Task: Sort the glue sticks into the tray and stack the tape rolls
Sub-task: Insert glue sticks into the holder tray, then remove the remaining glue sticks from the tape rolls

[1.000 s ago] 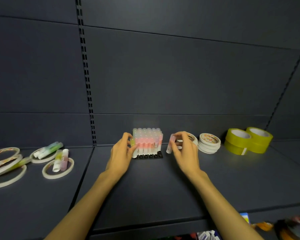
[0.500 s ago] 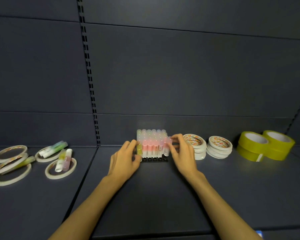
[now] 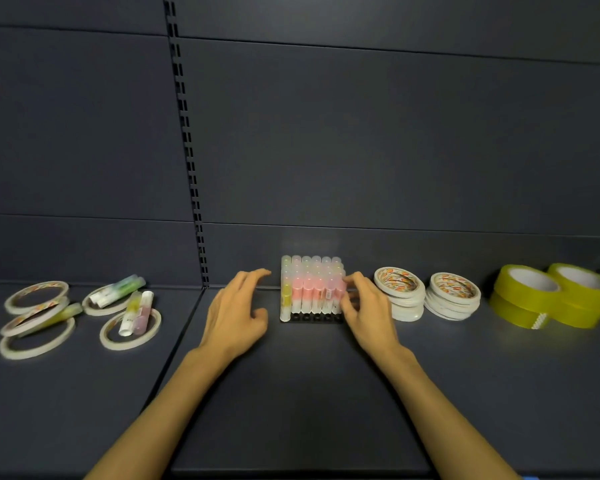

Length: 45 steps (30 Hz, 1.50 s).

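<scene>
Standing upright in the black tray (image 3: 312, 317) at mid-shelf, a pink glue stick (image 3: 340, 295) is pinched by the right hand (image 3: 368, 306); the left hand (image 3: 238, 308) hangs relaxed, empty. Light, smooth, stiff tubes are judged best gripped mid-barrel.

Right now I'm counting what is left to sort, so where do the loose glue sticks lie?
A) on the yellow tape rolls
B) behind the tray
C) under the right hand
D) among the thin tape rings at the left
D: the loose glue sticks lie across the thin tape rings at the left of the shelf, away from the tray.
</scene>
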Motion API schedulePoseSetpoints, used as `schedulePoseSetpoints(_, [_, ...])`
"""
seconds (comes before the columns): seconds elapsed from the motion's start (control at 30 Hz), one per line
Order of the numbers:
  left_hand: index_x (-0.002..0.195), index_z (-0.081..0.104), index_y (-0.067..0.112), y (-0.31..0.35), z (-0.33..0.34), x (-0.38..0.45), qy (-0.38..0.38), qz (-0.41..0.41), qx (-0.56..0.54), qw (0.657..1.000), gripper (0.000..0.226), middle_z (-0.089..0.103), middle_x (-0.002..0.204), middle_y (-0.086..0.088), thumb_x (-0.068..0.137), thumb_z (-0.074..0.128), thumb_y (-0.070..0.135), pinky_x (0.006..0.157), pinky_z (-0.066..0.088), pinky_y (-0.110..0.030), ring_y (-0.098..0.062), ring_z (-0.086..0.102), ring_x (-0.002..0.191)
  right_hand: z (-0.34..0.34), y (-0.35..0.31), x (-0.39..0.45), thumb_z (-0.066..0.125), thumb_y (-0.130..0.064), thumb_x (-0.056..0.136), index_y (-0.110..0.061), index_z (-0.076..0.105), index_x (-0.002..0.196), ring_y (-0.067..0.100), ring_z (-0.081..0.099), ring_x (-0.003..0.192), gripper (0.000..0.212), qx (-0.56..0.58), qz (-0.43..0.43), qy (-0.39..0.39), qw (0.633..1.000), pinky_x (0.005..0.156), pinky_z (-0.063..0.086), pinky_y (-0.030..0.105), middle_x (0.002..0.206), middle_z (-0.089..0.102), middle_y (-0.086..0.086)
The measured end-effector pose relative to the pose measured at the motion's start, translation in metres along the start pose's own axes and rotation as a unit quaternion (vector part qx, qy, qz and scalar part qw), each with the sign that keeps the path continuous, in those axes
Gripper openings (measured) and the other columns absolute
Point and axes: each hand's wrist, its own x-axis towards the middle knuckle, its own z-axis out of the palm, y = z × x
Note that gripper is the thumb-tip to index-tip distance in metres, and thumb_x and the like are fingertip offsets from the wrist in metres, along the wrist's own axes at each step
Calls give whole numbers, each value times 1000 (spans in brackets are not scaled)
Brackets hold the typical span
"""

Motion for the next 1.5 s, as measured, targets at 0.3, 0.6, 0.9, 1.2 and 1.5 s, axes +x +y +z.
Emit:
schedulePoseSetpoints(0.3, [116, 54, 32, -13, -36, -21, -21, -34, 52, 998, 44, 54, 111, 16, 78, 61, 13, 79, 45, -33, -13, 56, 101, -12, -9, -2, 52, -4, 87, -22, 53, 114, 18, 57, 86, 33, -46, 4, -35, 998, 72, 52, 43, 103, 52, 0])
schedulePoseSetpoints(0.6, [110, 60, 31, -18, -89, -59, -21, -63, 90, 994, 32, 57, 103, 13, 79, 62, 21, 78, 51, -39, -16, 58, 98, -11, -44, -10, 61, -15, 88, -18, 56, 127, 26, 52, 109, 40, -95, -49, -47, 993, 84, 46, 38, 122, 50, 4])
schedulePoseSetpoints(0.9, [103, 61, 34, -60, -157, -93, 18, -100, 122, 987, 14, 60, 101, 12, 88, 63, 35, 72, 52, -37, -14, 59, 89, 54, -140, -19, 57, -18, 92, -21, 59, 124, 17, 52, 110, 31, -16, -120, -91, 988, 81, 41, 29, 121, 52, -3])
schedulePoseSetpoints(1.2, [113, 60, 35, -173, -231, -105, 4, -119, 140, 983, 25, 58, 112, 15, 88, 62, 35, 75, 50, -34, -15, 59, 97, 156, -234, -21, 56, -22, 95, -25, 56, 122, 16, 54, 114, 27, -30, -119, -143, 982, 85, 48, 34, 121, 52, -6])
schedulePoseSetpoints(1.5, [108, 63, 32, -292, -272, -92, -24, -105, 124, 986, 14, 59, 98, 11, 97, 55, 31, 79, 48, -35, -15, 54, 98, 256, -319, -21, 57, -22, 93, -27, 56, 119, 12, 54, 100, 26, -42, -113, -163, 979, 77, 45, 30, 115, 52, -8])
